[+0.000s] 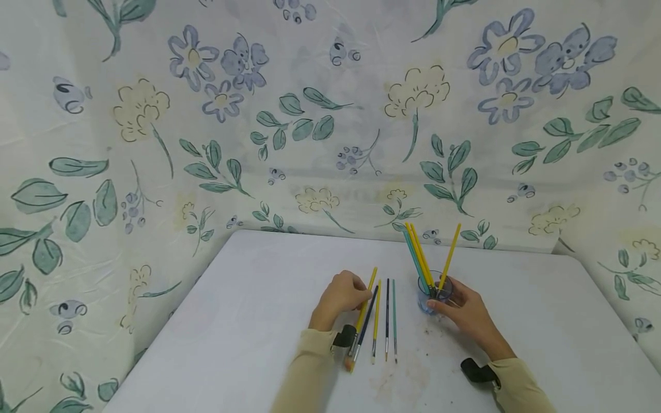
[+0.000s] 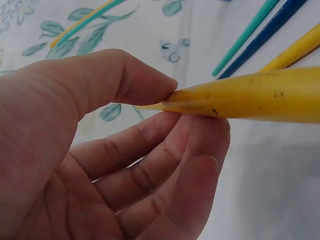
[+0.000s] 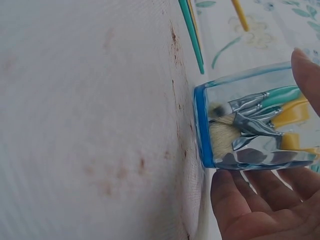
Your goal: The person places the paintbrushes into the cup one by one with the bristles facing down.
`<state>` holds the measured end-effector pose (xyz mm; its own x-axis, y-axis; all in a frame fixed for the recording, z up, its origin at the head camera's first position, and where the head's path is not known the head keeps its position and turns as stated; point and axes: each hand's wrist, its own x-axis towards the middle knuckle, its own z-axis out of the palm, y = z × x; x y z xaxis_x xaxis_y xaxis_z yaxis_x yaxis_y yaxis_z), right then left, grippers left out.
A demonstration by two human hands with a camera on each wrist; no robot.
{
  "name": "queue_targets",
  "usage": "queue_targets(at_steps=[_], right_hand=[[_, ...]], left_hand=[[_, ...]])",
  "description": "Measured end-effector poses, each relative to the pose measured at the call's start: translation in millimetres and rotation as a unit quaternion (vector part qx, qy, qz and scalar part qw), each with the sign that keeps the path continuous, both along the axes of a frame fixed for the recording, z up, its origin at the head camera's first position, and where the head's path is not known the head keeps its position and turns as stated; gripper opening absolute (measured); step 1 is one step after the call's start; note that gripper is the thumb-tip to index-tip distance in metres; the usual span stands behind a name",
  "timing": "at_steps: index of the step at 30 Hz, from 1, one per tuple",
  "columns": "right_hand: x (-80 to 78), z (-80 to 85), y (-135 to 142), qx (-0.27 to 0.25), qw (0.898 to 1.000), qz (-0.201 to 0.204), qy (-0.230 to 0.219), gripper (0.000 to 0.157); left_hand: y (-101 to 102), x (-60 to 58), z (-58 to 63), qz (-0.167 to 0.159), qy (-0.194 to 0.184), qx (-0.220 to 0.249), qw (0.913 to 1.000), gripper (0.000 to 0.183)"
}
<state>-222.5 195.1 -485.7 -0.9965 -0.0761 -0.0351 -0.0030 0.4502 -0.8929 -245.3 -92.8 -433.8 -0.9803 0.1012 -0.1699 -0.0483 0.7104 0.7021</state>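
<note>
My left hand (image 1: 343, 295) pinches the handle of a yellow paintbrush (image 2: 250, 95) between thumb and fingertips. That brush is the leftmost of a row, bristles toward me. To its right lie a dark blue paintbrush (image 1: 369, 312), a thinner yellow paintbrush (image 1: 377, 315), a thin dark paintbrush (image 1: 387, 321) and a thin teal paintbrush (image 1: 395, 321). My right hand (image 1: 472, 312) grips a clear bluish glass (image 3: 202, 125) from its right side, thumb and fingers around it. Several yellow and teal paintbrushes (image 1: 450, 252) stand in the glass, bristles down, handles leaning apart.
The white tabletop (image 1: 248, 298) carries small brown stains (image 1: 400, 381) in front of the glass. Behind the table and at its sides hangs a cloth (image 1: 320, 155) printed with flowers and leaves. Dark wrist cameras sit on both sleeves (image 1: 304, 367).
</note>
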Motion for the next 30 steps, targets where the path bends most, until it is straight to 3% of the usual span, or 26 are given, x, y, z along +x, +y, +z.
queue_targets(at_steps=[7, 15, 30], right_hand=[[0.6, 0.6, -0.8, 0.005, 1.000, -0.004, -0.005, 0.095], [2.0, 2.1, -1.4, 0.004, 1.000, -0.002, -0.003, 0.093], [1.7, 1.5, -1.0, 0.005, 1.000, -0.003, -0.012, 0.094]], left_hand=[[-4.9, -0.5, 3.1, -0.012, 0.006, 0.017, 0.9998, 0.017], [-6.3, -1.7, 8.4, -0.048, 0.009, 0.086, 0.9951, 0.020], [-4.4, -1.1, 14.1, -0.044, 0.012, 0.146, 0.9882, 0.021]])
